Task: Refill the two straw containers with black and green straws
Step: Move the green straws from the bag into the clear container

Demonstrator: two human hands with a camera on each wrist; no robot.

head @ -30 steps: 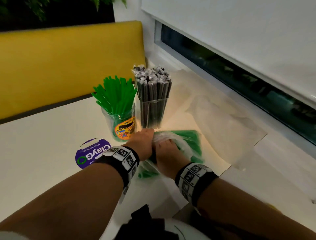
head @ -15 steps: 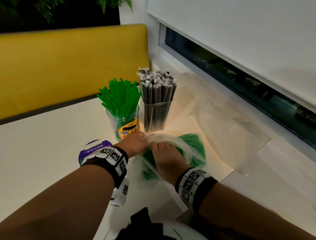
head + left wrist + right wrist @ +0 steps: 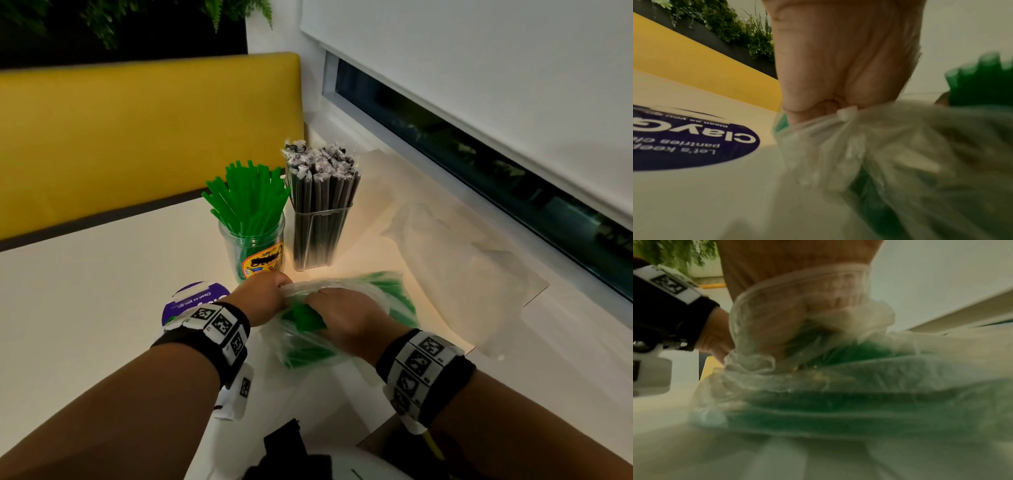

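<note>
Around you: the jar [image 3: 251, 245] of green straws [image 3: 247, 195] sits at 12 o'clock from your left hand [image 3: 262, 298], nearly touching your knuckles. The clear holder [image 3: 320, 236] of wrapped black straws [image 3: 322, 178] stands just beside it at its 3 o'clock. An empty plastic bag [image 3: 455, 260] lies flat at 2 o'clock, near the window sill. A purple sticker [image 3: 191, 301] on the table [image 3: 85, 308] is partly hidden by your left wristband.

The bag [image 3: 342, 298] of spare green straws [image 3: 303, 317] lies on the table right in front of you. Your left hand pinches its zip edge, fingers clenched on the plastic. Your right hand [image 3: 346, 318] is inside the bag mouth, palm down, fingers curled round a bundle of green straws.
</note>
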